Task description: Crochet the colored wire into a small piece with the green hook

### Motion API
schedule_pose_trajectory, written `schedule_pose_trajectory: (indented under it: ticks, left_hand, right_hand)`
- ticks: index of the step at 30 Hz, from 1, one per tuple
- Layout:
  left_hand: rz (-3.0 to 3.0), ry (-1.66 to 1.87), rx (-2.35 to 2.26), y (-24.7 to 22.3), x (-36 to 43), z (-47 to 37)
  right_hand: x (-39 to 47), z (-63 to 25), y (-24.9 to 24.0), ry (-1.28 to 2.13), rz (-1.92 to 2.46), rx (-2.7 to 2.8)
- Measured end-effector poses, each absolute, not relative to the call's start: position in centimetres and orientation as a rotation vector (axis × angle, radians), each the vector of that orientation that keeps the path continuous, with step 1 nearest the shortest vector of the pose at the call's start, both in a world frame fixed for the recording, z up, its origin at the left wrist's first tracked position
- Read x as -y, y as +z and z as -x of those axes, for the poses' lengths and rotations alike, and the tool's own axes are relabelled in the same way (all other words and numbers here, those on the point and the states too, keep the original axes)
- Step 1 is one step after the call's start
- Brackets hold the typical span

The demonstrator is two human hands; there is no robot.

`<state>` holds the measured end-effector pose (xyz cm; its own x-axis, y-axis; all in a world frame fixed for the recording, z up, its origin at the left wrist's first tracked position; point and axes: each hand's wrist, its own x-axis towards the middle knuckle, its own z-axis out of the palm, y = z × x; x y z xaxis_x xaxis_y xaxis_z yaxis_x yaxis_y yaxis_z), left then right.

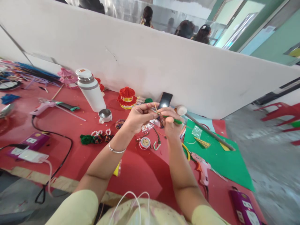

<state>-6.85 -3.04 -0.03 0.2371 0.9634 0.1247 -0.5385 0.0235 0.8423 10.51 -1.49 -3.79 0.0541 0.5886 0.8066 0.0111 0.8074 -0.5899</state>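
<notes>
Just above the centre of the frame, a thin yellow-orange strand (155, 107) stands up from the pinched fingers of the left hand (140, 118), probably gripped near its end to keep it steady. The right hand (170, 120) is closed around a slim green-handled tool (177, 120), its working end pointed toward the left fingertips, apparently for fine control; the exact contact there is too small to tell.

Below the hands, a small white-topped spool of red thread (144, 143) lies on the red-covered desk (142, 184), likely kept within easy reach. Right of centre, a pink glue gun (203, 168) lies by a flat green sheet (232, 165), which may shield the surface. At upper left, a tall white bottle (91, 90) stands upright beside a small steel-lined cup (105, 115), perhaps placed there to stay clear of the elbows.
</notes>
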Motion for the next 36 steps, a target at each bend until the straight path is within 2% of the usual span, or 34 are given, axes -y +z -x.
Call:
schedule_pose_trajectory:
  ticks: [3,8,18,22,26,30,36]
  left_hand:
    - [-0.922,1.42,-0.628,0.1,3.0,6.4]
    - [-1.001,1.481,-0.695,-0.1,3.0,6.2]
    - [-1.027,1.523,-0.696,-0.3,3.1,5.8]
    - [-1.042,1.671,-0.79,-0.9,2.9,5.2]
    - [-0.83,1.484,-0.634,-0.8,3.0,5.3]
    - [-0.708,1.229,-0.481,-0.4,3.0,6.2]
    - [-0.702,1.187,-0.468,0.0,2.8,6.9]
  right_hand:
    - [2.3,-10.2,-3.1,0.281,0.553,1.575]
    - [3.0,-11.4,-1.9,0.274,0.593,1.759]
    - [2.8,-11.0,-2.1,0.118,0.59,1.772]
    - [2.8,-9.6,-3.0,-0.116,0.613,1.694]
    - [2.5,-8.8,-4.2,-0.28,0.576,1.622]
    - [1.8,-9.6,-4.4,-0.208,0.488,1.601]
    - [1.9,-10.8,-3.1,0.201,0.432,1.623]
